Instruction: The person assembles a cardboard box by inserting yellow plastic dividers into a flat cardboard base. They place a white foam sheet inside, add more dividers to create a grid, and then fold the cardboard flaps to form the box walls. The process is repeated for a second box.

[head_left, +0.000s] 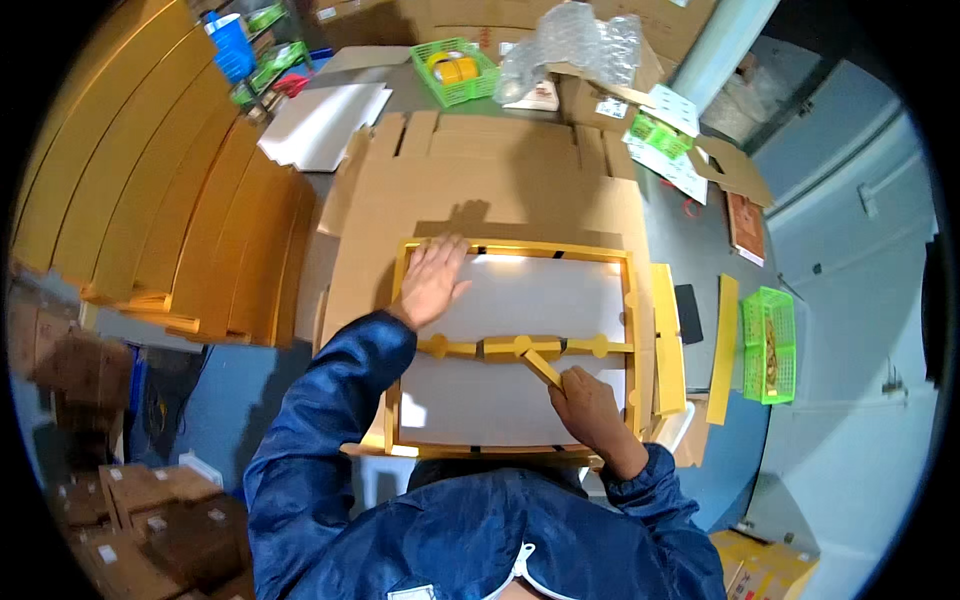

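Right hand (590, 405) pinches a yellow strip (541, 367); left hand (433, 275), fingers spread, lies over the yellow frame (520, 249). Frame's probably light, kinda stiff, so grab opposite sides.

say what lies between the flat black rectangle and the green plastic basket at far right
A long narrow yellow strip lies between the black rectangle and the basket, in the head view.

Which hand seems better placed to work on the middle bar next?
Probably the right hand: it holds a yellow strip whose end reaches the middle bar. The left hand lies open over the far left corner of the yellow frame, away from that bar.
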Demonstrator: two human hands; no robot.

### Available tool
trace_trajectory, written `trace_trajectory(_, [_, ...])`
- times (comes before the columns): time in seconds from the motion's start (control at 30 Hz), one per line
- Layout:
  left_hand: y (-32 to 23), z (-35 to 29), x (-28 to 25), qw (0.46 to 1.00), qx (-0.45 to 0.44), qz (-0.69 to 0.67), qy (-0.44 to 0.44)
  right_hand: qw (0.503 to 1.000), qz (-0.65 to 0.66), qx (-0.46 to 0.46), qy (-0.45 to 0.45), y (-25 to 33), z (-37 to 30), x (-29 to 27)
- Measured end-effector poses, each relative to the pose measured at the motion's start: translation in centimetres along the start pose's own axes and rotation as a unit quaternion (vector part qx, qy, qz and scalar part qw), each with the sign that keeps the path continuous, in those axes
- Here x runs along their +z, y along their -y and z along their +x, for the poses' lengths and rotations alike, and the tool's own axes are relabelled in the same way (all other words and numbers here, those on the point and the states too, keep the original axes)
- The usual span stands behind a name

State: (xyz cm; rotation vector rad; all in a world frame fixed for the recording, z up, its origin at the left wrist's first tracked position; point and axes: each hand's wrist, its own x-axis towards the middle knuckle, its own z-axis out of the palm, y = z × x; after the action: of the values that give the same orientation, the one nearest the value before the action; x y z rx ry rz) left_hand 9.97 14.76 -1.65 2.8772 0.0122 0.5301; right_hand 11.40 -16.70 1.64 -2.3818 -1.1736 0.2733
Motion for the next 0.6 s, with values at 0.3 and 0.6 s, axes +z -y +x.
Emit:
trace_trajectory(0.3, [9.0, 4.5, 10.1, 0.964, -0.15, 0.118, 0.183, 0.977, -0.067, 0.189, -0.074, -3.6, -4.9, -1.3])
trace_trajectory(0.6, [2.5, -7.8, 6.6, 0.972, -0.163, 0.148, 0.088, 0.985, -0.085, 0.048, -0.141, -6.9, 1.2, -3.4])
